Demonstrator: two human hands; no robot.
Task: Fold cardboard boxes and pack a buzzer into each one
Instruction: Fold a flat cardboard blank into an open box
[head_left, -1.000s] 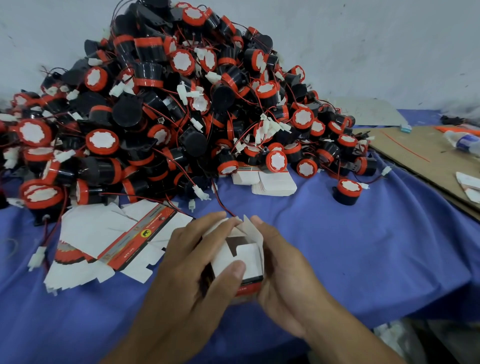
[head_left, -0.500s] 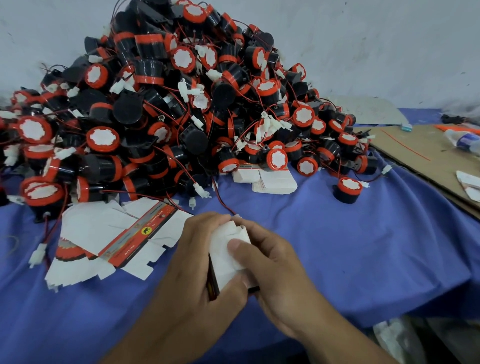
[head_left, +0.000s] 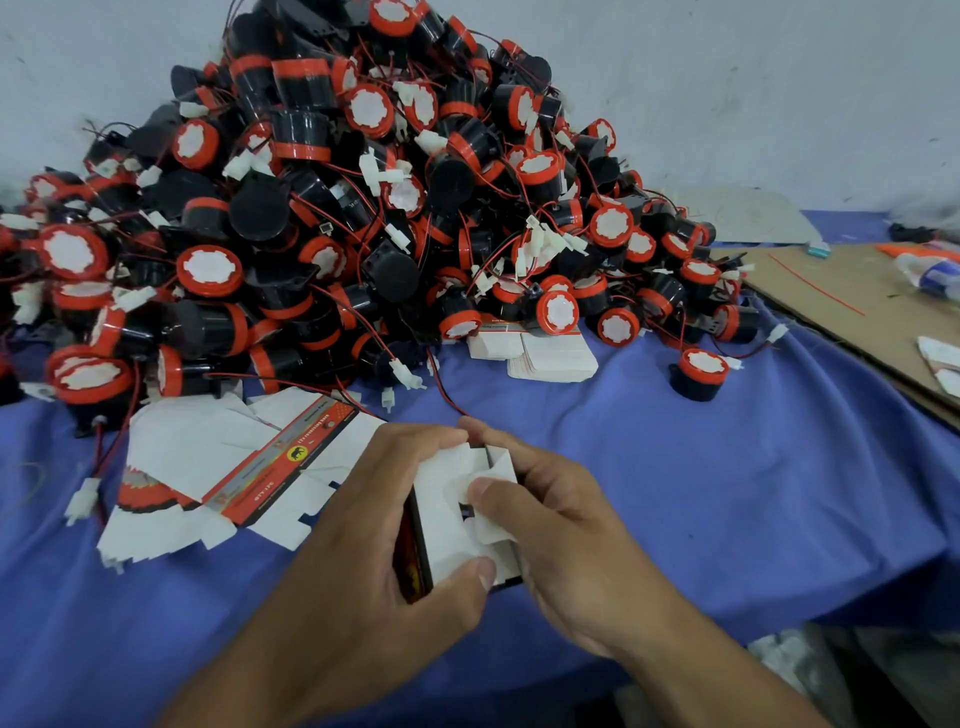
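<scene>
A small cardboard box (head_left: 452, 514), white inside with a red and black printed side, is held over the blue cloth near the front edge. My left hand (head_left: 374, 525) grips it from the left, thumb under its lower corner. My right hand (head_left: 561, 525) grips it from the right, thumb pressing a white flap onto the box's end. A huge pile of black and red buzzers (head_left: 337, 208) with wires fills the back left. One buzzer (head_left: 698, 374) stands alone to the right of the pile. Flat unfolded boxes (head_left: 208, 467) lie left of my hands.
A blue cloth (head_left: 727, 493) covers the table. Two stacks of flat white cards (head_left: 556, 358) lie at the foot of the pile. A brown cardboard sheet (head_left: 852, 306) with a plastic bottle (head_left: 930, 270) lies at the right. The table's edge drops off at the lower right.
The box's end stood open with flaps up a second ago. My fingers have folded the flaps down, and my right thumb now presses the last flap against the end.
</scene>
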